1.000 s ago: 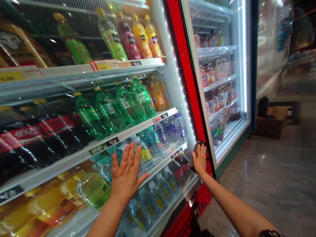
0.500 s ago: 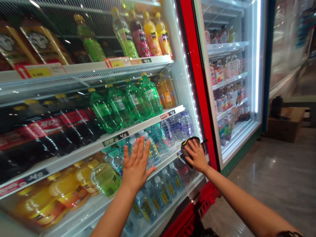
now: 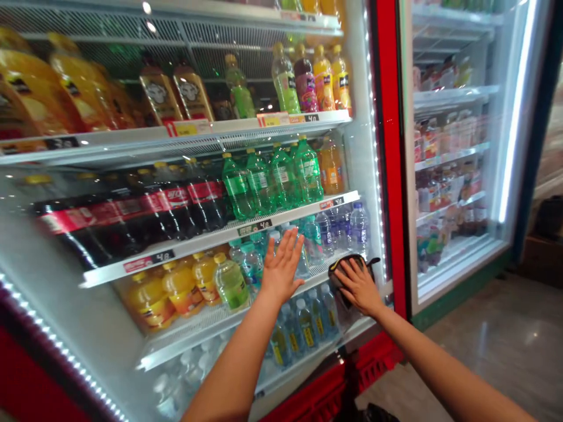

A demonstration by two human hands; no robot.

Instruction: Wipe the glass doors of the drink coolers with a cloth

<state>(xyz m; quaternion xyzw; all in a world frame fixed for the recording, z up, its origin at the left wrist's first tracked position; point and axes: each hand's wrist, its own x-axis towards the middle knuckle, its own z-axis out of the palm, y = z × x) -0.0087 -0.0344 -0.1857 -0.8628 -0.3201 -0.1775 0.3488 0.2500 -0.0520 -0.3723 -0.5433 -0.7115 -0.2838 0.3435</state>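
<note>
My left hand point(image 3: 284, 266) is raised with its palm toward the drinks cooler point(image 3: 387, 146), fingers spread and nothing in them. Water bottles point(image 3: 313, 234) stand behind its fingertips; whether the palm touches the glass I cannot tell. Lower right, my right hand point(image 3: 358, 284) lies spread over a dark cloth point(image 3: 335, 268) with yellow edging and a short black strap or tail. It holds the cloth flat at the cooler's front, near the right edge. Most of the cloth is hidden under the palm and fingers.
Green soda bottles point(image 3: 284, 179), cola bottles point(image 3: 169, 202) and yellow juice bottles point(image 3: 149, 299) fill the shelves. A second lit cooler point(image 3: 457, 97) stands to the right, beside the grey floor point(image 3: 488, 328). A red grille point(image 3: 373, 372) runs along the cooler's base.
The view has swung left and back, so more of the cooler's left side shows. Relative to the cooler's right edge, my right hand and the cloth have shifted slightly left. My left hand stays spread.
</note>
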